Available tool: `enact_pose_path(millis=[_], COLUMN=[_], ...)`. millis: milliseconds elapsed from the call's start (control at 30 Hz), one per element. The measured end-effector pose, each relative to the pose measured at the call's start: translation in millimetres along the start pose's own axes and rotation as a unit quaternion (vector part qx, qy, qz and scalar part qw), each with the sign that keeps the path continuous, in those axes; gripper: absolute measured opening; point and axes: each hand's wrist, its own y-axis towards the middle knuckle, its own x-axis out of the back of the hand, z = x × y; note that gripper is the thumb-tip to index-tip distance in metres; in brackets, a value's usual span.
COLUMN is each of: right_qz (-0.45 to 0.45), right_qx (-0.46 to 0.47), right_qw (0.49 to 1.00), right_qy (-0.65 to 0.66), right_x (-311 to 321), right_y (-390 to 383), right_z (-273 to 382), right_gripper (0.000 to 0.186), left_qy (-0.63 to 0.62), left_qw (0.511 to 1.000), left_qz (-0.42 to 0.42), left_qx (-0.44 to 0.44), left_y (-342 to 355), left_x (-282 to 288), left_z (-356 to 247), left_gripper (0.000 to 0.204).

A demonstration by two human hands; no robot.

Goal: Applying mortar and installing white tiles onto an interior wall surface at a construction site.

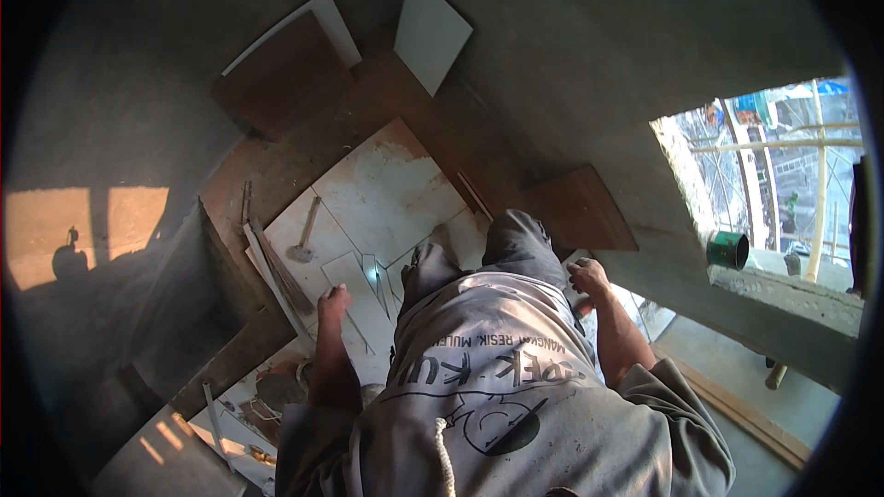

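My left hand [334,300] hangs left of my body, over the pale floor tiles. Only its thumb side shows; its fingers are mostly hidden, so I cannot tell its grip. Beyond it a mallet [301,250] with a wooden handle lies on the tiles. Narrow cut tile strips [354,290] lie between that hand and my knees. On the other side, my right hand [587,277] is closed beside my right thigh, its fingers curled; what it holds, if anything, is hidden. A small red thing [583,307] shows just below its wrist.
White and brown panels [285,74] lean on the far wall, with a white one [431,37] in the corner. A brown panel [589,212] leans at right, below a window opening with a green cylinder [728,249] on its sill. Long strips [276,281] lie at left.
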Motion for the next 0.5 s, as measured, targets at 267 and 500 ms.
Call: enact_pose_path(millis=[267, 500], right_qz=[-0.047, -0.026], right_qx=[0.039, 0.072], right_qw=[0.997, 0.997], right_qy=[0.054, 0.001], right_x=[30.3, 41.3], right_y=[13.8, 0.5], right_z=[57.8, 107.9], right_gripper=[0.016, 0.019], left_qy=[-0.094, -0.097], left_qw=[0.995, 0.991], left_qz=[0.035, 0.079], left_qx=[0.007, 0.041], left_y=[-10.2, -5.9], left_x=[-40.8, -51.2], left_z=[6.8, 15.6], left_gripper=[0.033, 0.047])
